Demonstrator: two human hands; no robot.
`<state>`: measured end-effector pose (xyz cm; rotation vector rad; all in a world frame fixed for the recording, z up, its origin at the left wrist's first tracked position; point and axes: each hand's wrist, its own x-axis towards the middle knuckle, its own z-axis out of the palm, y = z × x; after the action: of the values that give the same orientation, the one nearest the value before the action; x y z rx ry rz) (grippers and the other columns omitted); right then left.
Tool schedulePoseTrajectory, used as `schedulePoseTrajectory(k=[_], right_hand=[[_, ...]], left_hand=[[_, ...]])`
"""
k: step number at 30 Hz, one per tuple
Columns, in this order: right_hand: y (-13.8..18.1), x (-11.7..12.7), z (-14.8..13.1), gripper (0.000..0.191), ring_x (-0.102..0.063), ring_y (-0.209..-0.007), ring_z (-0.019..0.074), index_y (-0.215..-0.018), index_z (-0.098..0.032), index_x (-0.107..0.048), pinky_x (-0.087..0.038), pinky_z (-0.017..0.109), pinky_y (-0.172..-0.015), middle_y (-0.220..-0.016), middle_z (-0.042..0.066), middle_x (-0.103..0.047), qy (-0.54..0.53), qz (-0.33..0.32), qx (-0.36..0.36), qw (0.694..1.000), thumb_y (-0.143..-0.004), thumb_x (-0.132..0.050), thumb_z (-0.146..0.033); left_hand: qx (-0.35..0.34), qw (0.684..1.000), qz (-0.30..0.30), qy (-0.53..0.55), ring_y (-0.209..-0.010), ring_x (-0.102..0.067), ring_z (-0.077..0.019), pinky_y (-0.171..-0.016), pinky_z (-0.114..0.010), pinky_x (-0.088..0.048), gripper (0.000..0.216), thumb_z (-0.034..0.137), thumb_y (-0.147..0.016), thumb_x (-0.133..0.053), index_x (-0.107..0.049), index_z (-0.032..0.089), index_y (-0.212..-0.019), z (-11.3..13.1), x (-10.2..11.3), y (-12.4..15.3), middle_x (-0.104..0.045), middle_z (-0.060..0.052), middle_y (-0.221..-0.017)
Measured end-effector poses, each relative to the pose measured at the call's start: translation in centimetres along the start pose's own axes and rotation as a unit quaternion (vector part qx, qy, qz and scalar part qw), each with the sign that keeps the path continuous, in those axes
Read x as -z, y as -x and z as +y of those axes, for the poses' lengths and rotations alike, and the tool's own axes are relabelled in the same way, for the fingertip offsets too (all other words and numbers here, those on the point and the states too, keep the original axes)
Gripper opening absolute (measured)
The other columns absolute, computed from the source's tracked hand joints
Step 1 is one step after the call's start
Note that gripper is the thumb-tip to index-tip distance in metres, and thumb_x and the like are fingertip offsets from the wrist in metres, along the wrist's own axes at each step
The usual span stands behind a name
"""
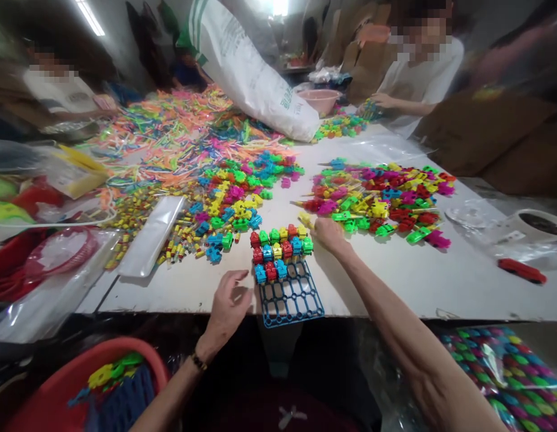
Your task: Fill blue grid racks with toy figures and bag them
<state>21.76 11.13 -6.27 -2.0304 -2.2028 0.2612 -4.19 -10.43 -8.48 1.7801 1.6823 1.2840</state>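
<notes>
I have the rack (294,296) at the counter's (386,282) near edge, roughly half done by my reckoning: far rows filled with toys (277,251), near cells bare. My left hand (226,303) curls loosely, empty, beside it; my right hand (331,235) meets a yellow toy (305,220), its grip unclear to me. The far sack's (255,78) green print is unreadable.

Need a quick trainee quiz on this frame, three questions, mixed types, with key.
1. True or false: the blue rack is filled in every row.
2. Which wrist wears the bracelet? A) left B) right C) both
3. Fill in: the loose piece at the right hand is ___ in colour.

Key:
1. False; the toys stand only in its far part.
2. A, just behind the left hand.
3. Yellow.
</notes>
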Motion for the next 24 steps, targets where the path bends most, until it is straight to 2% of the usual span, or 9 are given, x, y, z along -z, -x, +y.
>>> schedulePoseTrajectory(k=[2,3,5,7,10,12,15,18,24], right_hand=[[2.1,0.1,1.6,0.023,-0.066,-0.074,0.0223,-0.073,-0.012,-0.07,-0.041,0.028,-0.064,-0.076,0.013,-0.072,-0.079,0.0,0.02,0.997,-0.088,-0.059,-0.025],[3.6,0.2,2.6,0.029,-0.064,-0.067,0.0195,-0.066,-0.014,-0.067,-0.04,0.027,-0.061,-0.067,0.01,-0.068,-0.15,0.006,0.031,0.988,-0.089,-0.06,-0.03],[7.0,0.3,4.1,0.035,-0.056,-0.054,0.0148,-0.065,-0.016,-0.063,-0.038,0.025,-0.054,-0.055,0.003,-0.061,-0.32,0.021,0.03,0.947,-0.088,-0.062,-0.042],[10.6,0.0,4.7,0.035,-0.05,-0.046,0.0122,-0.07,-0.017,-0.063,-0.037,0.024,-0.048,-0.05,-0.001,-0.057,-0.465,0.033,-0.007,0.885,-0.082,-0.068,-0.049],[14.3,-1.2,3.6,0.036,-0.048,-0.045,0.0115,-0.075,-0.018,-0.063,-0.038,0.024,-0.045,-0.052,-0.003,-0.058,-0.577,0.026,-0.058,0.814,-0.07,-0.079,-0.05],[15.3,-2.3,2.2,0.034,-0.05,-0.05,0.012,-0.079,-0.018,-0.066,-0.04,0.024,-0.048,-0.06,-0.001,-0.062,-0.601,0.015,-0.052,0.798,-0.067,-0.081,-0.047],[15.3,-3.8,-0.1,0.028,-0.054,-0.06,0.0135,-0.084,-0.019,-0.068,-0.045,0.026,-0.056,-0.07,0.0,-0.066,-0.61,0.014,-0.008,0.792,-0.069,-0.077,-0.041],[14.7,-5.0,-2.1,0.025,-0.056,-0.067,0.0156,-0.086,-0.019,-0.068,-0.047,0.028,-0.063,-0.075,0.001,-0.067,-0.602,0.021,0.029,0.798,-0.075,-0.072,-0.04],[14.0,-5.2,-2.6,0.019,-0.053,-0.067,0.0151,-0.082,-0.019,-0.062,-0.044,0.026,-0.063,-0.073,0.001,-0.066,-0.47,0.009,0.126,0.874,-0.088,-0.06,-0.037]], left_hand=[[-0.045,0.998,0.042,-0.03,-0.118,-0.062,-0.0219,-0.102,-0.041,-0.053,0.025,0.023,-0.098,-0.054,-0.062,0.021,-0.122,1.7,1.5,-0.8,-0.065,-0.009,-0.122],[-0.085,0.995,0.036,-0.04,-0.126,-0.058,-0.023,-0.109,-0.044,-0.049,0.027,0.021,-0.1,-0.051,-0.061,0.022,-0.125,2.7,2.0,-1.6,-0.064,-0.01,-0.128],[-0.178,0.982,-0.026,-0.058,-0.145,-0.044,-0.0251,-0.12,-0.05,-0.039,0.035,0.019,-0.103,-0.045,-0.056,0.024,-0.136,4.9,2.3,-3.7,-0.057,-0.01,-0.144],[-0.244,0.958,-0.113,-0.103,-0.156,-0.025,-0.0259,-0.126,-0.054,-0.028,0.043,0.019,-0.106,-0.039,-0.046,0.026,-0.147,6.7,1.8,-5.9,-0.046,-0.008,-0.158],[-0.287,0.908,-0.231,-0.199,-0.16,-0.011,-0.027,-0.128,-0.057,-0.016,0.048,0.026,-0.107,-0.036,-0.035,0.023,-0.156,8.2,0.2,-8.5,-0.029,-0.007,-0.169],[-0.3,0.877,-0.282,-0.25,-0.16,-0.009,-0.0275,-0.128,-0.057,-0.011,0.051,0.031,-0.108,-0.035,-0.032,0.019,-0.157,8.3,-0.8,-9.5,-0.024,-0.008,-0.17],[-0.313,0.846,-0.328,-0.282,-0.16,-0.009,-0.0253,-0.129,-0.054,-0.01,0.055,0.034,-0.108,-0.032,-0.027,0.015,-0.16,7.6,-1.6,-10.4,-0.02,-0.008,-0.171],[-0.311,0.836,-0.348,-0.288,-0.16,-0.006,-0.0229,-0.129,-0.05,-0.009,0.056,0.034,-0.109,-0.028,-0.023,0.015,-0.161,7.1,-1.7,-10.7,-0.017,-0.007,-0.171],[-0.319,0.849,-0.328,-0.263,-0.16,-0.009,-0.0225,-0.129,-0.049,-0.01,0.054,0.032,-0.109,-0.03,-0.027,0.017,-0.16,6.7,-1.8,-10.5,-0.022,-0.007,-0.17]])
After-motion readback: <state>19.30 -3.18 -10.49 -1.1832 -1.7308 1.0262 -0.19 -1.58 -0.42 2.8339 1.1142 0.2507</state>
